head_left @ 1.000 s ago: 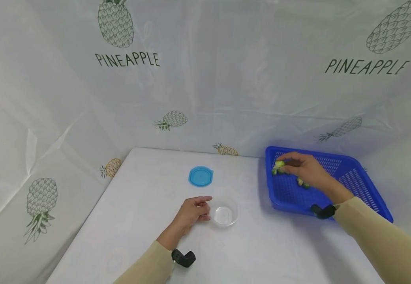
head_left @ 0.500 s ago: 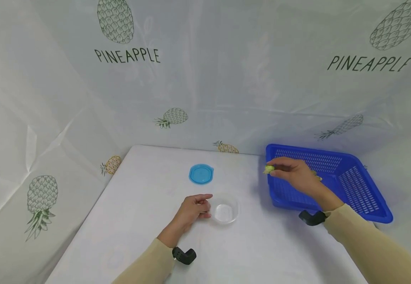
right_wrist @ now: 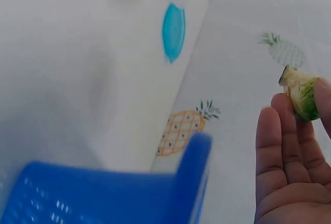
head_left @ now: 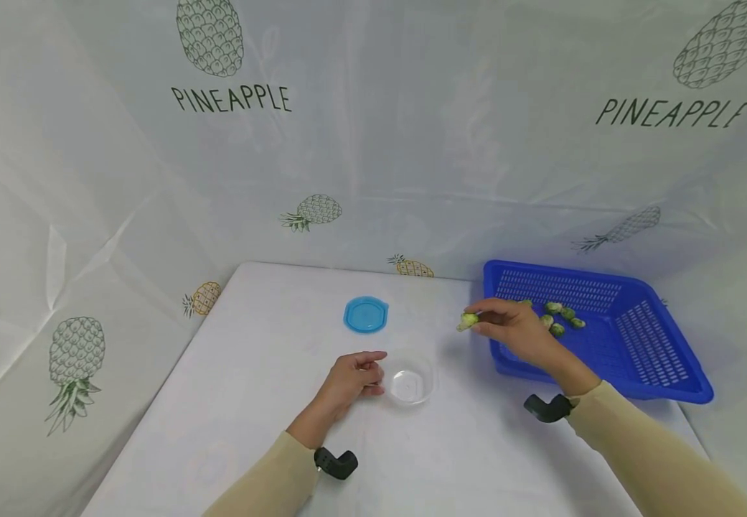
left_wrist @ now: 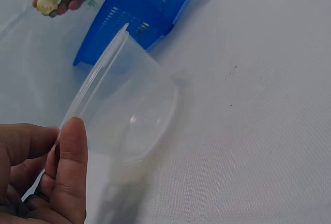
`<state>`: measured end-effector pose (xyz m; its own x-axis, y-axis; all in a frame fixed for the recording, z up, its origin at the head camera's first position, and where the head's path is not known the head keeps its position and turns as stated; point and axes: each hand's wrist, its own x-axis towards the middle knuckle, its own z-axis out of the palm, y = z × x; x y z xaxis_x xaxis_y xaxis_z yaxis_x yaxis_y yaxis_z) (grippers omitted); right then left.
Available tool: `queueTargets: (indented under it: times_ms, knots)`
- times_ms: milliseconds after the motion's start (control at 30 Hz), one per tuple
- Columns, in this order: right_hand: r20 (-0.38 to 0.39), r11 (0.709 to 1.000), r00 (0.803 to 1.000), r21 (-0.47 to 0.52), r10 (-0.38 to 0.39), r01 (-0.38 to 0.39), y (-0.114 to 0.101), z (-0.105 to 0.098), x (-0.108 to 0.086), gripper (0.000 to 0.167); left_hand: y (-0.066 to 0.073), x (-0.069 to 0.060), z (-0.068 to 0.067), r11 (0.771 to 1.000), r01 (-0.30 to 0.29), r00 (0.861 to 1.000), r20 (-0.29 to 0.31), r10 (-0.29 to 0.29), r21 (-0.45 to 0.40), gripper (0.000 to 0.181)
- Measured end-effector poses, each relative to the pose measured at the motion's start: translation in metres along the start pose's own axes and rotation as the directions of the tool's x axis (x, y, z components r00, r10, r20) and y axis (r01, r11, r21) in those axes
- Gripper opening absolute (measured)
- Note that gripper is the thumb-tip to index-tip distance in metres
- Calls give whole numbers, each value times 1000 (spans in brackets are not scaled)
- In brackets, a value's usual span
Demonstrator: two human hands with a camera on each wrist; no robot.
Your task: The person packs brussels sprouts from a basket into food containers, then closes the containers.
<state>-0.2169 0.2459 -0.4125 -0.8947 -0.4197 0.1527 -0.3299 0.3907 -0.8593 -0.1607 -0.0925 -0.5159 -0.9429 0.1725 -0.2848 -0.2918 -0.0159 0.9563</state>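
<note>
A clear round tub (head_left: 410, 378) stands on the white table, with nothing in it. My left hand (head_left: 347, 384) pinches its left rim; in the left wrist view the thumb and fingers of that hand (left_wrist: 51, 177) meet at the rim of the tub (left_wrist: 124, 105). Between thumb and fingertips my right hand (head_left: 518, 330) holds a green sprout (head_left: 468, 321) above the table, just left of the basket. The right wrist view shows this sprout (right_wrist: 302, 93) with its pale cut stem pointing away from the palm (right_wrist: 295, 182).
A blue basket (head_left: 651, 337) with several sprouts (head_left: 557, 329) in it stands at the right. Behind the tub lies a blue lid (head_left: 365, 314), flat on the table (head_left: 250, 345). A pineapple-printed sheet (head_left: 379, 143) rises behind the table.
My right hand has carried the sprout leftward out of the basket, over its left edge, uncovering the sprouts inside. My left hand has stayed at the tub's rim.
</note>
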Motion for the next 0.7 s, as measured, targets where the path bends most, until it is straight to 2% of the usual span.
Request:
queueTargets:
  times_ms: [133,367,600,700]
  knots:
    - [10,999,1000,42,-11,11,0,10,0,28,1,-1,0,1000,5,1000,-2,-5,-3,42]
    - [3,999,1000,34,-11,11,5,32,1,28,2,-1,1,1000,9,1000,-2,-9,-5,42]
    - [48,993,999,117,-13,7,7,60,4,29,2,-1,1,1000,9,1000,-9,-9,-8,42]
    - [57,993,998,122,-14,7,10,73,7,28,2,-1,1,1000,14,1000,-12,-14,-9,42]
